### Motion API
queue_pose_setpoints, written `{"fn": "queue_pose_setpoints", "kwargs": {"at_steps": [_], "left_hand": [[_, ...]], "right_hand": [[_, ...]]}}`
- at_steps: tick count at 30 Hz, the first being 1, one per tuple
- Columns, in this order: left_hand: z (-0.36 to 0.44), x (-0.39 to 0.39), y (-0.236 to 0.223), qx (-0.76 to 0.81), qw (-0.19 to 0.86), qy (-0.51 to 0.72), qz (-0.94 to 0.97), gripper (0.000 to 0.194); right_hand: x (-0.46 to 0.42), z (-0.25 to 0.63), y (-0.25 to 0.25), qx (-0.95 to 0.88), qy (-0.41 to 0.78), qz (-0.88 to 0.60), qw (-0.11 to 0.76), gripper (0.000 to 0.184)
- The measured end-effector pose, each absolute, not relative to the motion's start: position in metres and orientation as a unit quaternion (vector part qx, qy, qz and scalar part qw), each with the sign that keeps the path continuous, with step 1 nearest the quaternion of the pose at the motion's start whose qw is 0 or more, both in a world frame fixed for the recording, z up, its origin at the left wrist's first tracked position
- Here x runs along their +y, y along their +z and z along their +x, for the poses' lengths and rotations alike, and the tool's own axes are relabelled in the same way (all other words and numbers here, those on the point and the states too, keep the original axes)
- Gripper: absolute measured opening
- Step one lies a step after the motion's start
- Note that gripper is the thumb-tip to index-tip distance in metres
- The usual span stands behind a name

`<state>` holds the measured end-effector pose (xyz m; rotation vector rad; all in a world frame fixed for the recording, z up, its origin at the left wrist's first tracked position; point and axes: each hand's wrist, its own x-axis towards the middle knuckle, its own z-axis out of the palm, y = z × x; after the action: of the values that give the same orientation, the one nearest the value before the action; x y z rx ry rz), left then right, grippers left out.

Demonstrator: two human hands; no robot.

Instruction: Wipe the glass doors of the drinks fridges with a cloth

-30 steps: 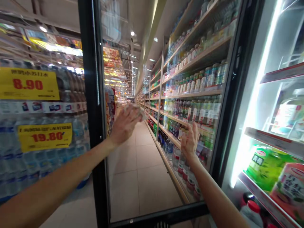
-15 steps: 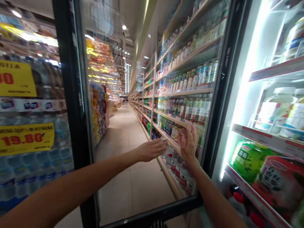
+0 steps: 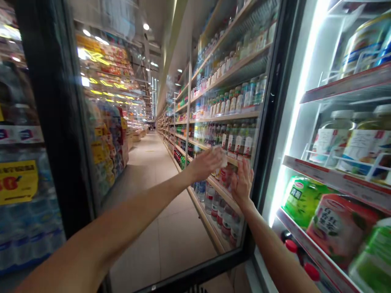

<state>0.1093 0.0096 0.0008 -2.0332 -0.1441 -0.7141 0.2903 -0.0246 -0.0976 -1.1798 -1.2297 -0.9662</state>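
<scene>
An open glass fridge door point(image 3: 152, 191) with a black frame stands in front of me. My right hand point(image 3: 242, 183) lies flat on the glass near the door's right edge, fingers stretched upward. My left hand point(image 3: 206, 162) reaches across to the glass just left of it and presses a small white cloth point(image 3: 224, 159) against the pane; the cloth is blurred. Through the glass I see the aisle and its long drink shelves.
The lit fridge interior at right holds green cartons point(image 3: 302, 199), a red carton point(image 3: 339, 228), red-capped bottles point(image 3: 290, 246) low down and jars point(image 3: 331, 136) on a higher shelf. Stacked water bottles with a yellow price sign point(image 3: 18, 181) fill the left.
My left hand with the cloth has travelled from the middle of the glass down and right, ending close beside my right hand. The right hand stayed flat on the glass. The view swung right.
</scene>
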Motion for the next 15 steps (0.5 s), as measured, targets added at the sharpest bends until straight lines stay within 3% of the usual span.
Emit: {"fn": "queue_pose_setpoints", "kwargs": {"at_steps": [4, 10, 15], "left_hand": [[0.116, 0.006, 0.009, -0.117, 0.457, -0.348, -0.81, 0.037], [0.118, 0.004, -0.049, 0.031, 0.471, -0.194, -0.86, 0.029], [0.127, 0.003, -0.029, -0.082, 0.453, -0.279, -0.843, 0.038]], "right_hand": [[-0.022, 0.299, -0.091, -0.516, -0.414, -0.511, 0.549, 0.053], [-0.023, 0.305, -0.098, -0.51, -0.403, -0.519, 0.555, 0.049], [-0.028, 0.3, -0.093, -0.488, -0.398, -0.5, 0.595, 0.047]]}}
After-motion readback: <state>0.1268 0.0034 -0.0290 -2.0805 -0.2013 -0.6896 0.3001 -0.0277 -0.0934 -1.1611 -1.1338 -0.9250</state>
